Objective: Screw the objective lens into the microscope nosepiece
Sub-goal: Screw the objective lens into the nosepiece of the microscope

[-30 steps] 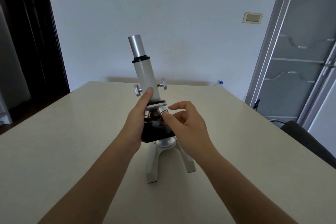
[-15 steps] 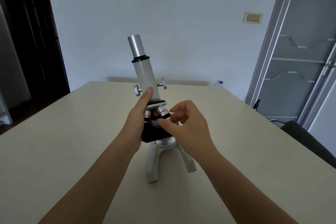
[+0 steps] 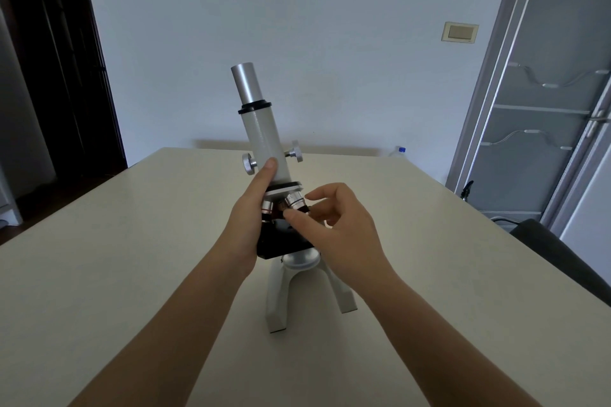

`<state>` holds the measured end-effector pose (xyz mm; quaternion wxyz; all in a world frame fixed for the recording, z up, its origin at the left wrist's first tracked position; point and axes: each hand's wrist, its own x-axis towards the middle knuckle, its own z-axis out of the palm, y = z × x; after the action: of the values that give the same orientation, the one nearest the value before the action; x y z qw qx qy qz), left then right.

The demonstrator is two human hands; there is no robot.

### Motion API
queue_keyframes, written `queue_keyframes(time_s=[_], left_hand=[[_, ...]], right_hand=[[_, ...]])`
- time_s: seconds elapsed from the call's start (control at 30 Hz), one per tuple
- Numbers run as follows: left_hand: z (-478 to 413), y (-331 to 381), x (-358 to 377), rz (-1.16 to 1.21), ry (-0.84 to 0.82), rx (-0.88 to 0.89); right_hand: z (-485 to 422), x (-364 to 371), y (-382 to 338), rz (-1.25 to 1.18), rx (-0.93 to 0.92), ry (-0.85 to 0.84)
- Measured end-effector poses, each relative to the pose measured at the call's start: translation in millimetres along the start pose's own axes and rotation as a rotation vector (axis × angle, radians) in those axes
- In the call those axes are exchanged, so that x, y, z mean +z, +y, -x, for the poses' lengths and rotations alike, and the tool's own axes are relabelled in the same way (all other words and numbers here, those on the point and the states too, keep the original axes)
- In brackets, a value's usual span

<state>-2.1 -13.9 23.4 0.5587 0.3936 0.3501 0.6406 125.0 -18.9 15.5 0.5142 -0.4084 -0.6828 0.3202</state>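
Left hand (image 3: 248,225): bare, no ring, no glove; right hand (image 3: 340,231): bare, likewise unadorned; both forearms uncovered up to the frame's lower edge; no sleeve, watch or band visible.

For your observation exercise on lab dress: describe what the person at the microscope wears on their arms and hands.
Nothing shows on either one. The left hand and right hand are bare, with no gloves, rings or watch in view. Both forearms are uncovered up to the picture's lower edge, with no sleeve visible. The nails look short and unpainted.
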Motion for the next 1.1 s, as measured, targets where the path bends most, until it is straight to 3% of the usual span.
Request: queue_keyframes(time_s=[1.1], left_hand=[[0.8,-0.3,1.9,-0.027,0.032,0.003]], right_hand=[[0.3,-0.7,-0.2,-0.040,-0.001,-0.012]])
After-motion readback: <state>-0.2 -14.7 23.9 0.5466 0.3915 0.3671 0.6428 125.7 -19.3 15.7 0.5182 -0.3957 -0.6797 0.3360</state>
